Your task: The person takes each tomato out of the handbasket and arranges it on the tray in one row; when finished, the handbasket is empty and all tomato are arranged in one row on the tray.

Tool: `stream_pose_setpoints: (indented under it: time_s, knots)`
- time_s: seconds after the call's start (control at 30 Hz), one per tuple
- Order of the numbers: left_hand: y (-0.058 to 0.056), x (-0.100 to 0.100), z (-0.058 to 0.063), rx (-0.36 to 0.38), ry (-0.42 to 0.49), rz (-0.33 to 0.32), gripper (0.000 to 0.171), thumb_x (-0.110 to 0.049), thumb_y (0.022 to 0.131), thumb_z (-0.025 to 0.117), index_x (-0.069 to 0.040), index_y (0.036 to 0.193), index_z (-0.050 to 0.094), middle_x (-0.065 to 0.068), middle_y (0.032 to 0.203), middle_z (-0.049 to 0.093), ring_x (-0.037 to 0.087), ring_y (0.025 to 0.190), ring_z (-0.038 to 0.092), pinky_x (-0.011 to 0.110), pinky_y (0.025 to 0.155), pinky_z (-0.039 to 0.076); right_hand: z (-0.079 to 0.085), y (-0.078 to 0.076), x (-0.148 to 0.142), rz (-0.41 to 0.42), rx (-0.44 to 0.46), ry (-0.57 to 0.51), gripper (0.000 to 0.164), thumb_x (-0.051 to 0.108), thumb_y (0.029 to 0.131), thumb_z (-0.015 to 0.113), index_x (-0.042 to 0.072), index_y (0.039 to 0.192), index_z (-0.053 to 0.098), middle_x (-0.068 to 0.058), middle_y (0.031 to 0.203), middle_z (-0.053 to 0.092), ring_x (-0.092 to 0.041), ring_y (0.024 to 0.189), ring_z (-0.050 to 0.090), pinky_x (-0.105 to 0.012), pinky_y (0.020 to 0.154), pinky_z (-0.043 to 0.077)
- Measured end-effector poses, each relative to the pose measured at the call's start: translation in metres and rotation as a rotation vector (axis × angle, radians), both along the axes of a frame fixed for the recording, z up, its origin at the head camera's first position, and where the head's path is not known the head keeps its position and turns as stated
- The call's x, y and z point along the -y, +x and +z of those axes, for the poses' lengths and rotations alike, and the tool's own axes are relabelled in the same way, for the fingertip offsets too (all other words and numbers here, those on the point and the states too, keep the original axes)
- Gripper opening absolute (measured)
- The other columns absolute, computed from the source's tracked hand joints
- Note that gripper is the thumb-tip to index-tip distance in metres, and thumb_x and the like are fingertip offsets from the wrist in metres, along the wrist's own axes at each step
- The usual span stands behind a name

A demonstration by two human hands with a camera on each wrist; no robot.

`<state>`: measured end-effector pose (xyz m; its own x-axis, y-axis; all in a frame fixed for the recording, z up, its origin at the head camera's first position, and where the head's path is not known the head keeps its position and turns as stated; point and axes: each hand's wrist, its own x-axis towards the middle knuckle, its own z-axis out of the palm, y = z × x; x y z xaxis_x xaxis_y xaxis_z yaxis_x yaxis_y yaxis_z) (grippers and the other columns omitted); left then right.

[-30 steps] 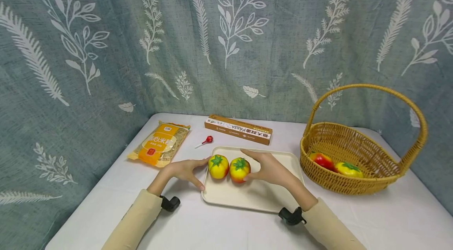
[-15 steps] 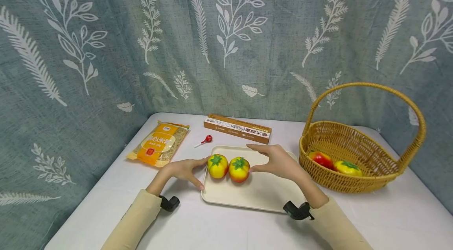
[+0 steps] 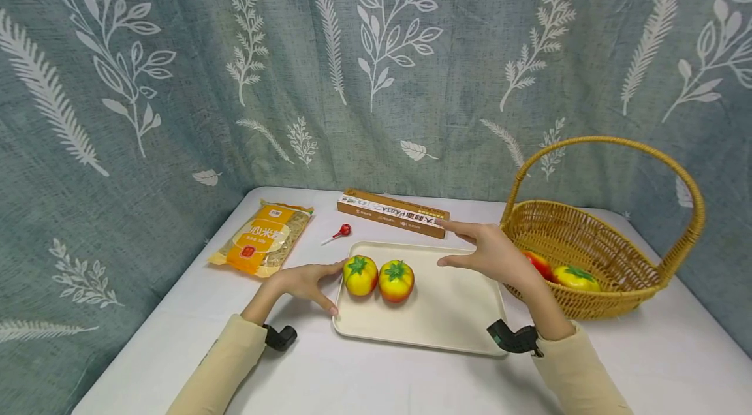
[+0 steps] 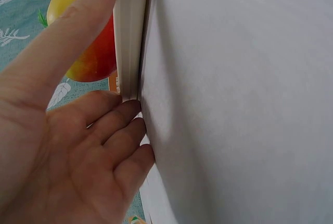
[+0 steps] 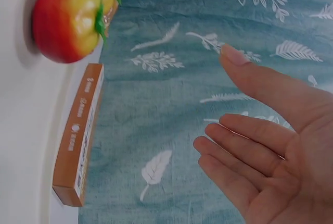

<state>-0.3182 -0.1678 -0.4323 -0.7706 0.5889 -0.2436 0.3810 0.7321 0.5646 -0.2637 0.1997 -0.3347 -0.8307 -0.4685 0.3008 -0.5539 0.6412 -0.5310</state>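
Two tomato-like fruits, yellow above and red below with green leafy tops, sit upright on a cream tray [image 3: 437, 317]. The left fruit [image 3: 360, 278] is close to the tray's left rim, and the right fruit [image 3: 396, 284] is just beside it, both toward the far half.

The left hand [image 3: 302, 286] is spread at the tray's left edge, thumb well apart from the fingers. The left wrist view shows its fingertips against the side of the rim; whether they also brush the left fruit is hard to tell, as the two overlap from above. The right hand [image 3: 496, 253] is also wide, thumb and fingers extended with nothing between them. It is over the right part of the tray, well apart from the fruits.

A black strapped device is on each wrist, the left device [image 3: 281, 338] and the right device [image 3: 514, 339], below beige sleeves [image 3: 226, 363].

Beyond the tray's far rim lies a long brown and white box [image 3: 390, 214] printed "PASTA". Left of it is a red lollipop [image 3: 343, 231] on a white stick, and farther left an orange and clear food packet [image 3: 264, 239] lies flat. On the right stands a woven basket [image 3: 555, 224] with a tall arched handle; it holds a red fruit [image 3: 537, 265], partly covered by the right arm, and a yellow fruit [image 3: 576, 278].

Everything rests on a white tablecloth [image 3: 376, 382]. Blue-green curtains [image 3: 264, 141] with white leaf patterns hang at the far side, the left and the right.
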Motion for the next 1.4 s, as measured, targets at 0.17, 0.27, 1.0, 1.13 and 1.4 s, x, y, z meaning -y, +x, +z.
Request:
stream_pose_setpoints:
  time_s: [0.17,0.27,1.0,1.13,1.4]
  knots:
    - [0.001,0.000,0.000,0.003,-0.006,0.008,0.108,-0.040,0.069,0.086,-0.014,0.154,0.025,0.012,0.155,0.029,0.028,0.143,0.026,0.045,0.116,0.022,0.006,0.001,-0.013,-0.025,-0.002,-0.026,0.072,0.034,0.079,0.080,0.010,0.140,0.052,-0.014,0.140,0.051,-0.039,0.124,0.050,-0.050,0.099,0.046]
    - [0.001,0.000,0.000,0.003,-0.003,0.005,0.108,-0.039,0.069,0.086,-0.014,0.154,0.025,0.012,0.155,0.029,0.028,0.143,0.025,0.045,0.116,0.021,0.008,0.001,-0.020,-0.043,-0.021,-0.031,0.071,0.036,0.079,0.079,0.011,0.140,0.052,-0.014,0.140,0.052,-0.040,0.123,0.050,-0.051,0.097,0.046]
    - [0.001,-0.001,0.001,0.006,-0.002,-0.002,0.108,-0.039,0.069,0.086,-0.012,0.154,0.025,0.013,0.155,0.028,0.028,0.143,0.025,0.045,0.116,0.021,0.028,0.010,-0.070,-0.215,0.008,-0.050,0.069,0.043,0.084,0.072,0.014,0.143,0.049,-0.019,0.139,0.051,-0.041,0.126,0.047,-0.056,0.093,0.047]
    - [0.001,-0.001,0.001,0.006,-0.004,0.008,0.108,-0.040,0.069,0.086,-0.012,0.154,0.026,0.013,0.155,0.029,0.029,0.142,0.025,0.046,0.116,0.021,0.028,0.006,-0.080,-0.242,0.030,-0.028,0.071,0.045,0.086,0.070,0.013,0.145,0.046,-0.021,0.141,0.048,-0.043,0.126,0.046,-0.060,0.093,0.045]
    - [0.003,-0.001,0.001,0.000,0.007,0.007,0.107,-0.039,0.069,0.086,-0.012,0.154,0.025,0.013,0.155,0.029,0.029,0.143,0.025,0.045,0.116,0.021,0.019,-0.001,-0.098,-0.264,0.086,-0.044,0.076,0.048,0.086,0.068,0.007,0.145,0.043,-0.020,0.143,0.046,-0.041,0.127,0.045,-0.058,0.096,0.044]
